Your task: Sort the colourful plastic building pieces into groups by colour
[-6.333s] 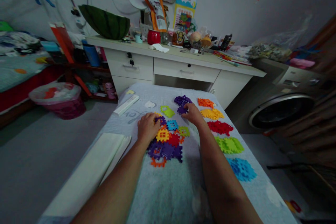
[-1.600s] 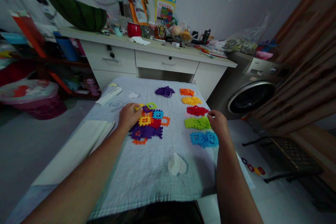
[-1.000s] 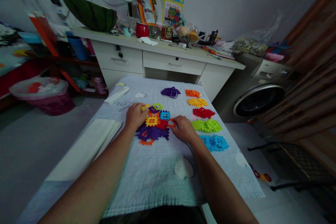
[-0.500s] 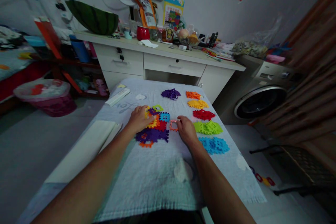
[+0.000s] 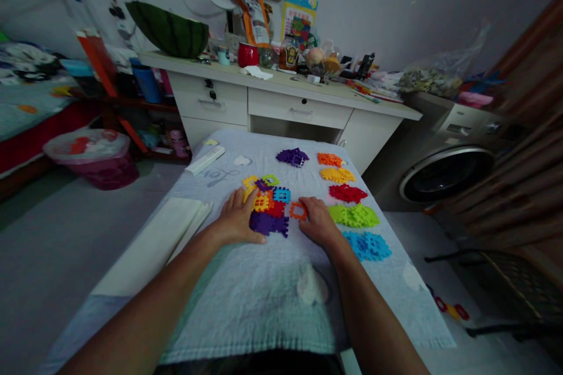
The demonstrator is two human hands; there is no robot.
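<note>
On the cloth-covered table lies a flat patchwork of interlocking plastic building squares (image 5: pixel 275 209) in purple, red, yellow, blue and green. My left hand (image 5: pixel 235 220) is spread along its left side, fingers at the upper left and thumb stretched below the purple part. That hand hides some of the left edge. Just right of the patchwork, my right hand (image 5: pixel 317 220) pinches an orange square frame (image 5: pixel 298 211) with a hollow middle. A small gap seems to separate this frame from the red and purple squares.
Colour-sorted piles sit on the right: purple (image 5: pixel 292 157), orange (image 5: pixel 329 159), yellow (image 5: pixel 338 174), red (image 5: pixel 347 193), green (image 5: pixel 354 215) and blue (image 5: pixel 368 245). A white box (image 5: pixel 206 160) lies at the far left. Behind stands a cluttered desk (image 5: pixel 285 85).
My left hand has slid down the patchwork's left side and spread its thumb below it. The lower orange edge piece is out of sight. My right hand stays beside the patchwork with the frame.
</note>
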